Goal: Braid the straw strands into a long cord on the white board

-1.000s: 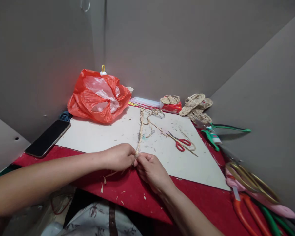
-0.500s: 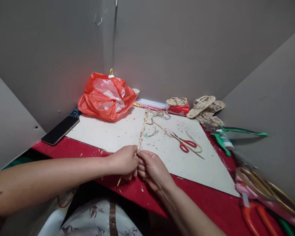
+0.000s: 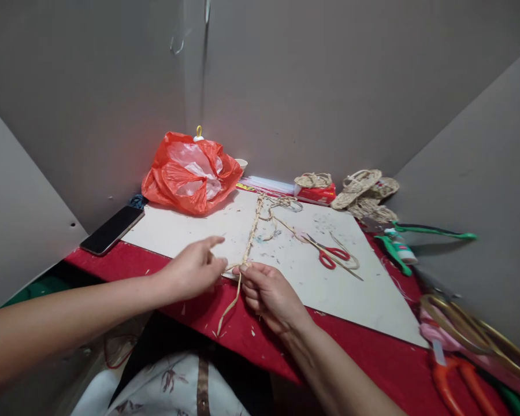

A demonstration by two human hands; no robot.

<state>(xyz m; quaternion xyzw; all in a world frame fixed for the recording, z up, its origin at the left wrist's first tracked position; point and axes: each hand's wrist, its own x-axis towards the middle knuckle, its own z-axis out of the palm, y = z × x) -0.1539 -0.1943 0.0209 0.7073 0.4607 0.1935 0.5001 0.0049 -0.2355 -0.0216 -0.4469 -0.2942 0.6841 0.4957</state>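
Note:
A long, thin straw braid [image 3: 253, 228] runs down the white board toward me. Its near end is pinched between the thumb and fingers of my right hand [image 3: 271, 294]. To the left of that, my left hand [image 3: 195, 268] has its index finger stretched out, while its thumb meets a straw strand [image 3: 231, 267] pulled sideways from the braid. The lower fingers of this hand are curled and partly hidden. Another loose strand [image 3: 229, 309] dangles from the braid's end over the red cloth. Red-handled scissors [image 3: 328, 257] lie on the board to the right.
A red plastic bag [image 3: 190, 173] stands at the back left, with a phone [image 3: 112, 230] near it. Woven straw pieces [image 3: 364, 190] lie at the back right. Green-handled pliers [image 3: 394, 254], a small bottle [image 3: 403, 248] and orange-handled cutters [image 3: 455, 375] line the right side. Grey walls enclose the board [image 3: 355, 300].
My left hand has moved left, away from my right hand, and its index finger has straightened. The dangling strand now shows more of its length. My right hand still grips the braid.

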